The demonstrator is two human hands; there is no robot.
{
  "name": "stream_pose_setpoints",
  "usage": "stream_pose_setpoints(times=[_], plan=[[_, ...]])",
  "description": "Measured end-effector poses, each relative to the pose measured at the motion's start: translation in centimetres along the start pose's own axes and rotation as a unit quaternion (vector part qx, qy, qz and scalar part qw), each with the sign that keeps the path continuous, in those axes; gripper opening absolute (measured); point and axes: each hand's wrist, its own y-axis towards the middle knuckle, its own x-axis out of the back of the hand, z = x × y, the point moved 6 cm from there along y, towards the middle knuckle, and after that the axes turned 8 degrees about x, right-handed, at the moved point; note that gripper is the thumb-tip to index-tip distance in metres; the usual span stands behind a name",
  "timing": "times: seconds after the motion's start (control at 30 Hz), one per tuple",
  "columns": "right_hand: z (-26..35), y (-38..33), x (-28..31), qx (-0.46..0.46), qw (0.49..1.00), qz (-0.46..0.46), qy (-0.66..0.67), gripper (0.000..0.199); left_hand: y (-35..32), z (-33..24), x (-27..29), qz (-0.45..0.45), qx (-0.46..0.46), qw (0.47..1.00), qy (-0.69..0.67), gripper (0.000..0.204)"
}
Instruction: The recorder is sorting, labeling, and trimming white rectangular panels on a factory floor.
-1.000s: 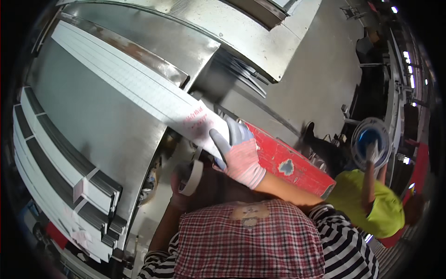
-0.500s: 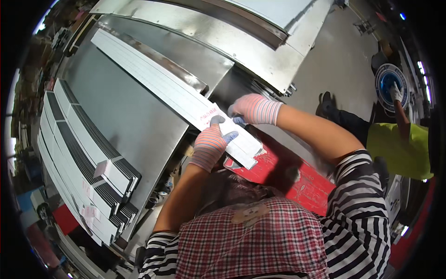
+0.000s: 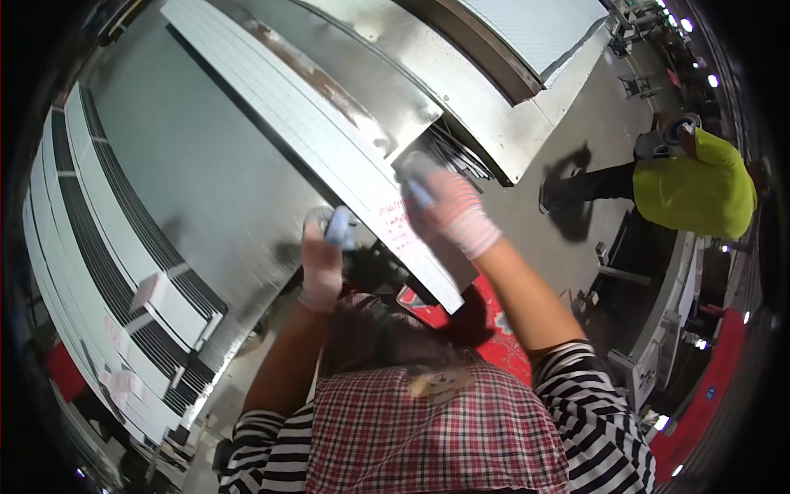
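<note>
Head view shows both gloved hands shifted since half a second ago: the right hand (image 3: 448,212) now lies flat atop the long white panel (image 3: 329,140), while the left hand (image 3: 325,255) has slid under its near edge, fingers curled, supporting it above the grey metal table (image 3: 206,181).

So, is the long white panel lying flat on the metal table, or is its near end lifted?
Lifted, it seems: the long white panel's near end juts past the metal table, with the left hand beneath and the right hand on top.
</note>
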Motion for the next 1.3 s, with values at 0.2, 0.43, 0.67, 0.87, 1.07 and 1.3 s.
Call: stream_pose_setpoints(times=[0.2, 0.43, 0.67, 0.87, 1.07, 1.3], plan=[[-4.5, -10.6, -0.1, -0.14, 0.981, 0.131, -0.012, 0.03, -7.2, 10.8, -5.3, 0.085, 0.131, 0.961, 0.227, 0.041], [-7.1, -15.1, -1.0, -0.187, 0.965, 0.097, 0.155, 0.017, -9.4, 15.1, -6.5, 0.011, 0.146, 0.988, 0.046, 0.053], [-9.1, -16.5, 3.3, -0.129, 0.971, 0.01, 0.2, 0.03, -13.2, 17.5, -7.3, -0.004, 0.08, 0.996, 0.039, 0.052], [10.4, -14.3, 4.8, 0.24, 0.897, 0.362, -0.077, 0.047, -13.0, 6.3, -8.8, 0.053, -0.148, 0.964, 0.216, 0.034], [7.0, -4.9, 5.9, 0.287, 0.882, 0.372, -0.005, 0.046, -13.7, 2.7, -7.2, 0.138, 0.026, 0.989, 0.039, 0.017], [-10.5, -1.9, -2.8, 0.078, 0.962, 0.261, -0.028, 0.028, -1.6, 13.8, -1.7, 0.087, 0.056, 0.994, -0.037, 0.019]])
